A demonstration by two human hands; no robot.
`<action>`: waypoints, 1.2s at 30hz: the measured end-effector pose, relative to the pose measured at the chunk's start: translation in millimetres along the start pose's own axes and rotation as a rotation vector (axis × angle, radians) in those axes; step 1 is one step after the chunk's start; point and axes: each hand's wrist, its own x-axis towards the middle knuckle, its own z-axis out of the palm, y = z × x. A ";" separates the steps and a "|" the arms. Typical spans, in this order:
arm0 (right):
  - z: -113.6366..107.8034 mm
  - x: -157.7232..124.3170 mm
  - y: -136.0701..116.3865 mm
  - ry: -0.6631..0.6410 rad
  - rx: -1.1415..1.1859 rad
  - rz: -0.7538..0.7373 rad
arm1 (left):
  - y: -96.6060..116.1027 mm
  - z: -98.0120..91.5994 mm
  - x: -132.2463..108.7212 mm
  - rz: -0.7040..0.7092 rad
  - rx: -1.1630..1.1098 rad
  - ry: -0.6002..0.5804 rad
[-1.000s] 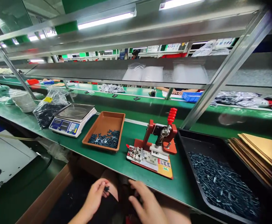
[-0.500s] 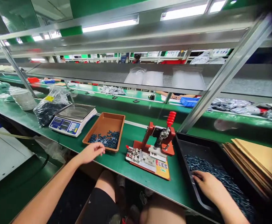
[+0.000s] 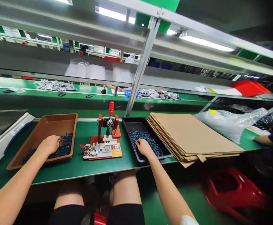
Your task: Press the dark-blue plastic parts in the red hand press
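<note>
My left hand (image 3: pixel 49 144) is over the front of a brown tray (image 3: pixel 47 118), its fingers curled down at a pile of small dark blue parts (image 3: pixel 66 143). Whatever those fingertips grip is too small to make out. In the black tray (image 3: pixel 131 122), my right hand (image 3: pixel 144 147) is at the left side of a heap of thin dark blue-green pieces (image 3: pixel 148 139). Its thumb and fingers are pinched together, and I cannot see what lies between them. Between the two trays stands a red hand press (image 3: pixel 103 145) with a metal fixture and a raised red handle (image 3: pixel 111 107).
A weighing scale (image 3: pixel 7 131) stands left of the brown tray. Stacked cardboard sheets (image 3: pixel 192 134) lie right of the black tray, with a plastic bag (image 3: pixel 230 122) beyond. A metal post (image 3: pixel 142 67) rises behind. Another person's arm (image 3: pixel 264 139) shows far right, above a red stool (image 3: pixel 235 190).
The view has swung to the right. My left hand has moved from the brown tray's front edge in over the parts. My right hand stays in the black tray, its fingers now pinched.
</note>
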 end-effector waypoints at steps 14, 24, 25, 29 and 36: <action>-16.1 -18.6 -20.9 0.200 0.648 -0.162 | -4.6 -10.3 4.3 0.000 0.044 0.173; 12.5 -48.0 -82.5 0.172 1.001 -0.141 | 85.3 -29.3 -65.2 0.096 -0.413 0.411; 21.1 -50.6 -84.7 0.180 0.999 -0.139 | 97.4 -24.5 -75.8 0.122 -0.453 0.338; 61.3 -59.1 -85.7 0.193 0.882 -0.156 | 140.6 6.6 -103.5 0.286 -0.385 -0.011; 94.1 -59.5 -76.3 0.110 1.061 -0.031 | 193.5 75.3 -97.6 0.470 -0.100 -0.093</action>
